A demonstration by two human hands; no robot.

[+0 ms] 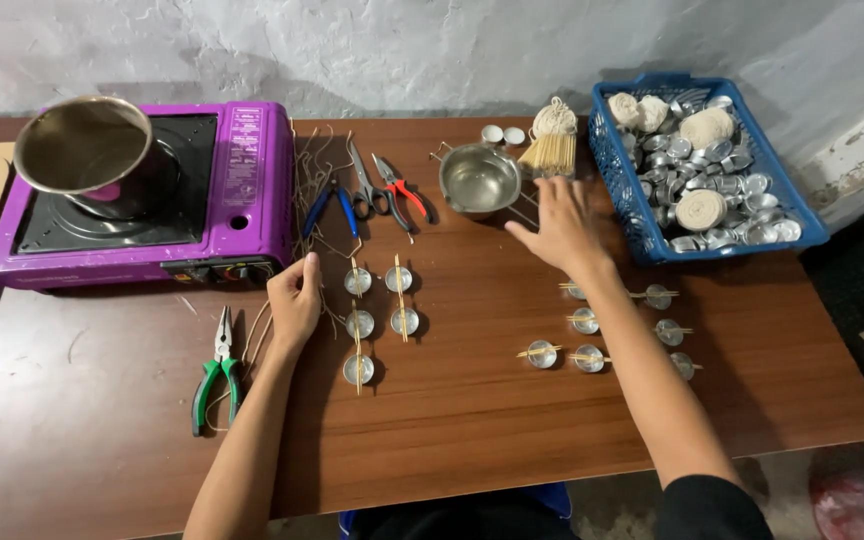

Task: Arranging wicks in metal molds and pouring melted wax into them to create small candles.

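**Hands spread over the cups, reach toward the sticks**

While the left hand [295, 300] rests on the table [472, 420] just beside the left group of cups [380, 318], the right hand [557, 225] stretches forward with its fingers spread flat, holding nothing; it hovers between the small pan [479, 180] and the blue basket [642, 215], nearest the bundle of sticks [549, 152]; whether it touches the table cannot be told. The left hand's fingers curl loosely near some loose wick strands [312, 170] and the nearest cup; whether they pinch a strand cannot be told.

Six cups lie in two columns by the left hand, each crossed by a stick; a second group of cups [617, 325] lies under the right forearm, also with sticks laid across; more bare cups and balls of wick fill the basket. Judging from this, the step in hand looks like the setting of wicks, with the cups laid out and the sticks placed; nothing appears poured.

A purple stove [242, 190] stands at the left with a pot [82, 145] on it; blue pliers [332, 210], scissors [364, 185] and red cutters [402, 190] lie between stove and pan; green pliers [214, 370] lie near the left forearm.

The next move likely calls for a fine pinch: should the right hand go for a stick, it must lift one from the bundle without scattering the rest, and clear the pan beside it; the forearm must stay raised, lest it sweep the cups below.
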